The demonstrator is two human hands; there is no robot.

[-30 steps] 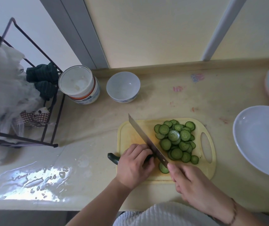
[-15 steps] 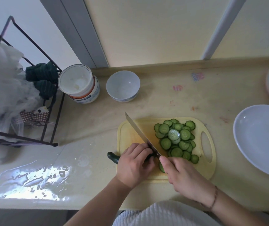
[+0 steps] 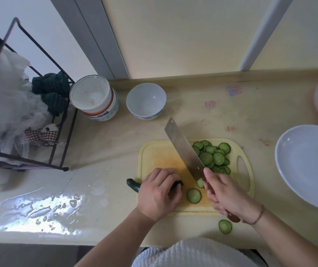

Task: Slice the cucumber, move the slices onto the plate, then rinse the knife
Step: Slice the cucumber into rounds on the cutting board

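Yellow cutting board (image 3: 160,157) is seen lying on a pale counter (image 3: 202,120), its handle slot turned to the right. The left hand (image 3: 159,195) is laid over the remaining cucumber (image 3: 133,185) at the board's near-left corner, fingers curled down around it; only the dark stem end is seen, poking out past the board's left edge, with a small dark bit showing at the fingertips. The right hand (image 3: 224,193) is closed around the handle of a cleaver-style knife (image 3: 183,149), forefinger stretched along the blade's right side, a brown handle end showing below the wrist. The broad blade is held tilted, running from the hand toward the far left, its tip reaching beyond the board's far edge. A pile of cucumber slices (image 3: 212,157) is gathered on the board to the right of the blade. One slice (image 3: 200,183) is seen at the heel of the blade, whether stuck to it cannot be told. A loose slice (image 3: 193,195) lies flat on the board between the two hands. A stray slice (image 3: 225,226) lies off the board on the counter, near the front edge. A white plate (image 3: 308,166), holding no slices, is set well to the right of the board. A white bowl (image 3: 146,101) and a stack of bowls (image 3: 94,97) are noted behind the board, with a black wire rack (image 3: 38,160) at far left.
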